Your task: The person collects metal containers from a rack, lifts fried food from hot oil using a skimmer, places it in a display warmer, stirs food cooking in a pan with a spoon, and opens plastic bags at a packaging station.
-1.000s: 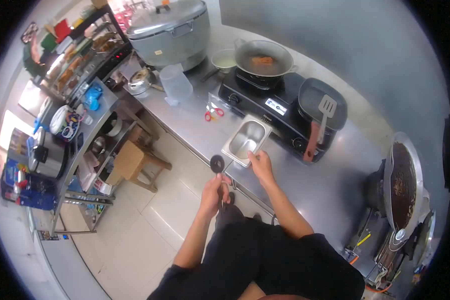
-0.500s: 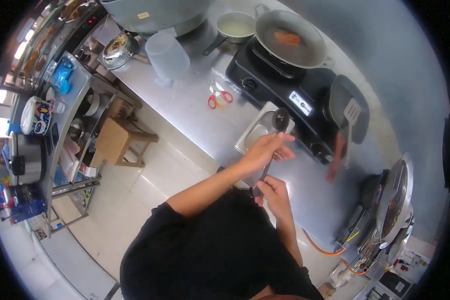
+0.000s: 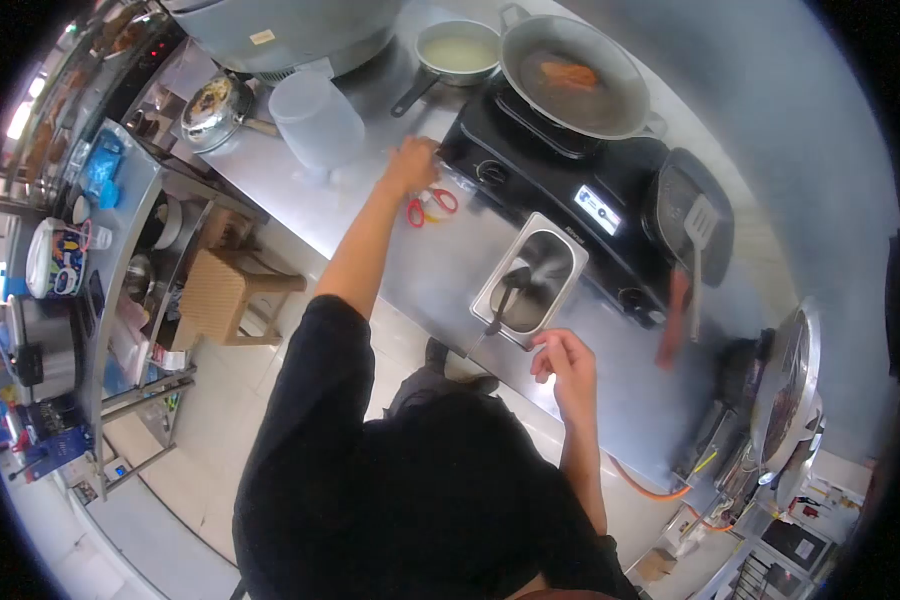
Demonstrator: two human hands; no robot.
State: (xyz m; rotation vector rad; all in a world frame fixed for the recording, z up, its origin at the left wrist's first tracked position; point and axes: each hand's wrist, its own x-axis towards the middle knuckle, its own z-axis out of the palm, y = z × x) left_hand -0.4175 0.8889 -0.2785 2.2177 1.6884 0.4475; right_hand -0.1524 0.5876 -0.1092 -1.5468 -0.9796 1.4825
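Note:
My left hand (image 3: 413, 165) reaches across the steel counter to a spot beside the red-handled scissors (image 3: 432, 207). Its fingers are bunched together over the scissors' blade end, and what they hold, if anything, is hidden. A scrap of clear plastic (image 3: 457, 180) shows just right of this hand. My right hand (image 3: 568, 366) hovers near the close end of a rectangular steel container (image 3: 483, 302). Nothing is in it, and its fingers are loosely bent and apart. A dark ladle (image 3: 511, 290) rests in the container, its handle leaning over the rim toward me.
Behind the container stands a black gas stove (image 3: 542, 180) carrying a wide pan (image 3: 620, 90) with an orange-brown piece inside. A small saucepan (image 3: 458, 48), a translucent jug (image 3: 316, 120) and a lidded pan (image 3: 216, 112) stand leftward. A spatula (image 3: 703, 222) lies on a grill pan (image 3: 678, 180).
Both hands have let go of the ladle, which now rests in the steel container. My left hand has swung left to the scissors, while my right hand stays near the container.

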